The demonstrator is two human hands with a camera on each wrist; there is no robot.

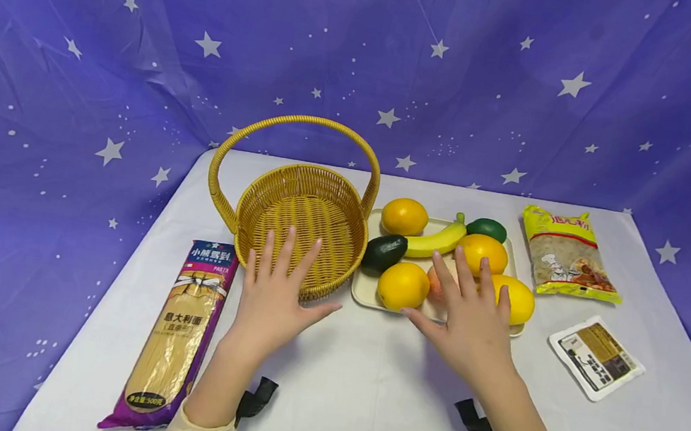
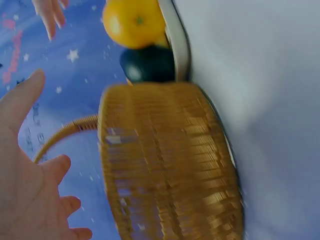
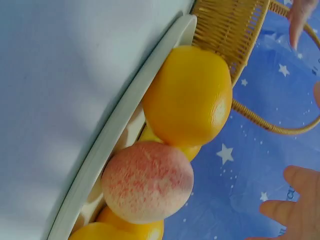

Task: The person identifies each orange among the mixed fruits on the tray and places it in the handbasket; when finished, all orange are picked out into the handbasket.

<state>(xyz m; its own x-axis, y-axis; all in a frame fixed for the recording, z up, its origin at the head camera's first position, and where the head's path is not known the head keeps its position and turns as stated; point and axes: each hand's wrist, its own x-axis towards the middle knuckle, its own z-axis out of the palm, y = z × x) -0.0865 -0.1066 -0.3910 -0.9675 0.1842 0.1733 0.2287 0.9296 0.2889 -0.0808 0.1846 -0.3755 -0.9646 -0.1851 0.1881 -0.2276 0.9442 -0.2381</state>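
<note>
My left hand (image 1: 275, 300) hovers with fingers spread over the near side of a round wicker basket (image 1: 318, 227) with a tall handle. My right hand (image 1: 474, 322), fingers also spread, is over the front of a cream tray (image 1: 367, 295) of fruit. Neither hand holds anything. On the tray lie oranges (image 1: 403, 286), a banana (image 1: 438, 243), a dark green avocado (image 1: 384, 253), a smaller green fruit (image 1: 487, 229) and a yellow fruit (image 1: 517, 303). A pinkish peach (image 3: 147, 182), partly hidden by my right hand in the head view, shows fully in the right wrist view.
Left of the basket lies a long purple pasta packet (image 1: 180, 339). To the tray's right are a yellow-edged bag (image 1: 571, 259) and a flat white packet (image 1: 596, 358). A purple star-patterned cloth (image 1: 351, 52) hangs behind the white-covered table (image 1: 363, 395).
</note>
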